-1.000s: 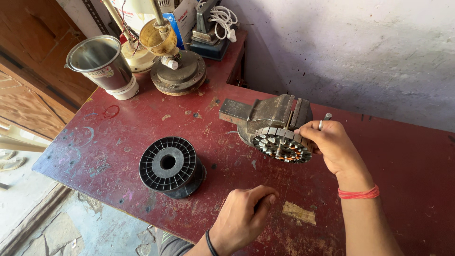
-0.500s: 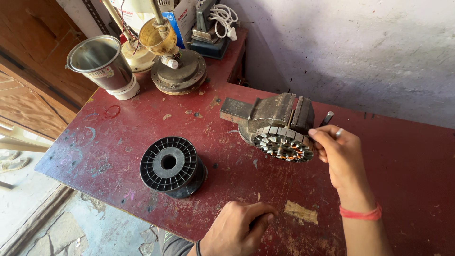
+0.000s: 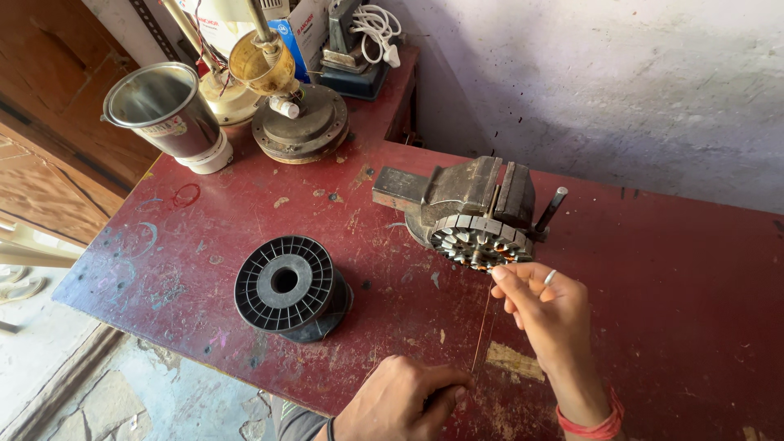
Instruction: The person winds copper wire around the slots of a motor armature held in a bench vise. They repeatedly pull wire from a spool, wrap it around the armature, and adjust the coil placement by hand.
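A slotted metal stator with copper windings is clamped in a grey bench vise on the dark red table. My right hand sits just below the stator, fingertips pinched on a thin copper wire. The wire runs down from the stator to my left hand, which is closed on its lower end at the table's near edge. A black plastic wire spool lies flat on the table to the left of both hands.
A steel jar on a white base stands at the back left. Beside it are a round metal motor housing with a brass part, boxes and a white cable. A plastered wall runs behind the vise.
My right hand has come off the stator's right side and moved down toward me, drawing the wire out. My left hand has dropped lower along the table's near edge.
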